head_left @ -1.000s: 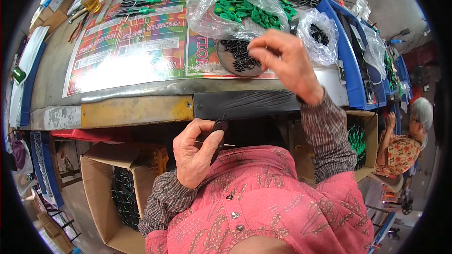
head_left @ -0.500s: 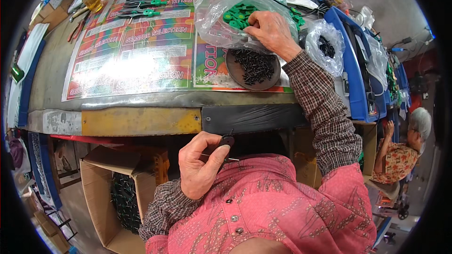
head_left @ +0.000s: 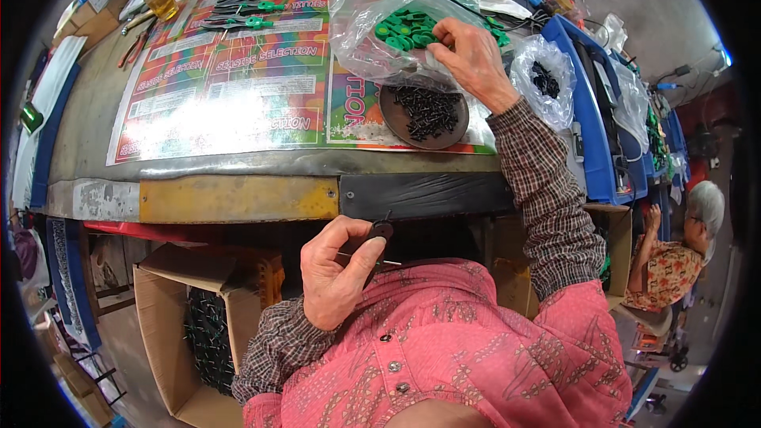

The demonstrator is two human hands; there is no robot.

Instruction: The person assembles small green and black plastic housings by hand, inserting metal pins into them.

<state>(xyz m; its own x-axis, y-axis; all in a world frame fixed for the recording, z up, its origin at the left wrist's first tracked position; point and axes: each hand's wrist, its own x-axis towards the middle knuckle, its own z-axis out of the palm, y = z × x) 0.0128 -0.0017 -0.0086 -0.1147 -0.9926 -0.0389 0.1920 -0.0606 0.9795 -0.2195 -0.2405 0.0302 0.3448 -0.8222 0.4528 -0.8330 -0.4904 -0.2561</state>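
Observation:
My left hand (head_left: 337,273) is closed around a small black part with a round end (head_left: 382,231), just below the table's front edge. A thin metal pin (head_left: 391,262) sticks out beside its thumb. At the mouth of a clear plastic bag (head_left: 354,28) my right hand (head_left: 476,63) has its fingers bent and drawn together. Whatever they may pinch is hidden. Green plastic pieces with round ends (head_left: 406,28) fill the bag near these fingertips. Below that wrist, a round brown dish (head_left: 393,123) holds many small black pins (head_left: 430,113).
Black-and-green assembled pieces (head_left: 252,22) lie in a row at the far left. Beyond them are pliers (head_left: 133,47), a hammer and a yellow cup (head_left: 162,3). A blue bin (head_left: 604,154) and a bag of black parts (head_left: 544,79) stand right. An open carton (head_left: 170,333) sits below left.
My right hand has drawn slightly to the right, and its fingers have come a little away from the green pieces. The left hand keeps its hold on the black part, nearly still.

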